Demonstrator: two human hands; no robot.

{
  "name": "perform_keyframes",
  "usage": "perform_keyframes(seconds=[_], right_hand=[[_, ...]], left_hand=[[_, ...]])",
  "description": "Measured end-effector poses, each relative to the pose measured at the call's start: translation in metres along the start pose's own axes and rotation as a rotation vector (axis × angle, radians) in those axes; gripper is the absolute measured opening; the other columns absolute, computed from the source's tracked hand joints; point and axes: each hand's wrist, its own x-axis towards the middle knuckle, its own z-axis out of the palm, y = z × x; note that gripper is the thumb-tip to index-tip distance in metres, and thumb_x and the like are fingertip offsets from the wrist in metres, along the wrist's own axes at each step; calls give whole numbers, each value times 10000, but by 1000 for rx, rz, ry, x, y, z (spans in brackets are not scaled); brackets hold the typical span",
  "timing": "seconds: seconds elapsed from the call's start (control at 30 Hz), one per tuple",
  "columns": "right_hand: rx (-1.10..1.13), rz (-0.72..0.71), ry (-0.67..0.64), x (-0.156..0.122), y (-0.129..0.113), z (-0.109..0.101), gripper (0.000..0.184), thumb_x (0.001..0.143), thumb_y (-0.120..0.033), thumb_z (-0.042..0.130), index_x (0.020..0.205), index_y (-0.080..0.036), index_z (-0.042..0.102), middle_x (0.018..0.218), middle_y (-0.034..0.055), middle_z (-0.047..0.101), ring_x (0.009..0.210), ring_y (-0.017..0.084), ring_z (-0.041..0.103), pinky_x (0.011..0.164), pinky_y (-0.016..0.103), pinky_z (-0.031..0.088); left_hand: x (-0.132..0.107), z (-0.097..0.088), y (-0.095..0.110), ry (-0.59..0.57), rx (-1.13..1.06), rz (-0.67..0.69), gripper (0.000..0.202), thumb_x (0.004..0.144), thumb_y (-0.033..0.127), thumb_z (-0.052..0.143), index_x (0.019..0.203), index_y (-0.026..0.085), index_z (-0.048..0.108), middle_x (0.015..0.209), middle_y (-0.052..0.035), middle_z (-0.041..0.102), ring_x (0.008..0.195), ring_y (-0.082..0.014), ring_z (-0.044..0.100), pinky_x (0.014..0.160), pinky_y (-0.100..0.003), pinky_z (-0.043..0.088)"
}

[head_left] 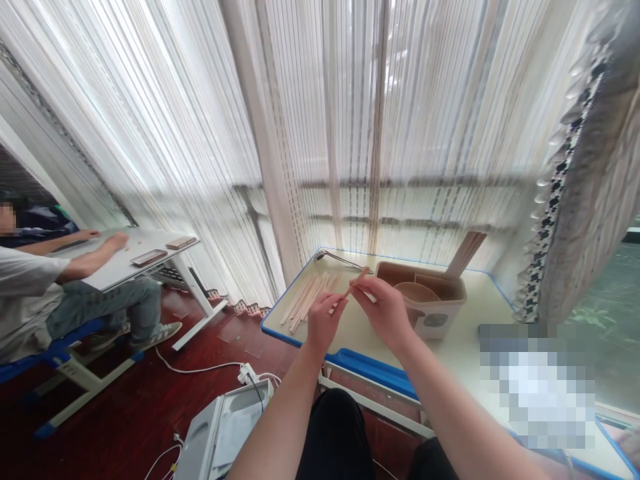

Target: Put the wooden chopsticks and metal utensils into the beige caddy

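Note:
In front of my body, above the desk, my left hand (325,315) and my right hand (381,303) meet at a thin brown wooden stick (359,277). The stick slants up to the right, and the fingers of both hands are pinched round it. To the left of my left hand lies a loose spread of pale wooden sticks (309,300), shaped like chopsticks. Behind my right hand stands a brown and white divided box (453,293), partly hidden by my hand and forearm. Several brown sticks (466,253) rise from its back right corner.
A slim metal tool (343,259) lies near the back edge of the cream desk (480,300) with its blue rim. A blurred patch covers the desk's right side. At left, a person sits at a white table (107,267). An open grey case (207,427) and cables are on the floor.

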Motion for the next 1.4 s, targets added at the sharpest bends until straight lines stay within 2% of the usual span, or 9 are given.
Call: perform_keyframes(seconds=[0.1, 0.27, 0.37, 0.57, 0.73, 0.97, 1.2, 1.33, 1.4], right_hand=[[70, 68, 17, 24, -13, -17, 155, 740, -306, 615, 852, -202, 644, 807, 38, 671, 733, 162, 643, 694, 302, 531], [26, 52, 56, 56, -37, -55, 186, 723, -323, 625, 860, -197, 637, 753, 11, 663, 634, 125, 635, 590, 259, 535], [-55, -5, 105, 65, -52, -83, 175, 705, -317, 642, 828, -193, 638, 714, 3, 656, 628, 118, 630, 606, 259, 535], [-116, 72, 82, 71, -70, -129, 185, 717, -308, 634, 846, -176, 623, 737, 16, 654, 640, 122, 630, 621, 277, 541], [-175, 103, 66, 86, -69, -159, 250, 764, -346, 583, 952, -183, 603, 802, 31, 643, 676, 125, 624, 673, 307, 538], [-271, 60, 96, 101, -53, -196, 327, 794, -311, 546, 1114, -245, 529, 840, 10, 623, 690, 115, 612, 664, 291, 519], [-407, 75, 105, 107, -45, -202, 444, 780, -223, 543, 1214, -256, 457, 838, 11, 626, 689, 117, 601, 655, 271, 496], [-490, 43, 88, 108, -41, -200, 615, 773, -189, 545, 1333, -283, 307, 856, 10, 635, 647, 109, 577, 629, 258, 478], [-524, 25, 72, 109, -39, -202, 620, 785, -195, 532, 1346, -292, 284, 866, 10, 636, 631, 105, 568, 622, 253, 470]], left_hand=[[6, 7, 25, -19, -118, -35, 234, 815, 352, 512, 832, 177, 666, 794, -43, 637, 664, -102, 580, 622, -214, 501], [19, 16, 70, -45, -355, -16, 236, 820, 335, 510, 934, 187, 654, 882, -55, 652, 781, -125, 603, 666, -225, 514], [26, 23, 91, -88, -474, -43, 246, 811, 334, 524, 963, 184, 646, 920, -68, 663, 834, -149, 615, 716, -258, 521], [47, 50, 118, -227, -674, -138, 257, 755, 341, 592, 926, 159, 656, 863, -73, 681, 786, -163, 638, 709, -288, 531], [76, 77, 131, -367, -681, -157, 240, 728, 332, 615, 889, 161, 665, 827, -63, 688, 762, -163, 640, 728, -303, 523], [106, 110, 139, -398, -479, -73, 191, 723, 315, 612, 853, 187, 667, 803, -41, 687, 734, -153, 631, 705, -288, 506], [111, 138, 136, -447, -484, -19, 154, 742, 254, 574, 869, 183, 625, 823, -31, 675, 757, -138, 627, 722, -265, 495], [112, 144, 133, -499, -438, -11, 128, 738, 233, 569, 845, 186, 622, 810, -19, 677, 747, -134, 625, 717, -255, 488], [111, 145, 133, -532, -394, 7, 120, 736, 219, 565, 836, 193, 626, 807, -10, 678, 753, -133, 622, 726, -253, 481]])
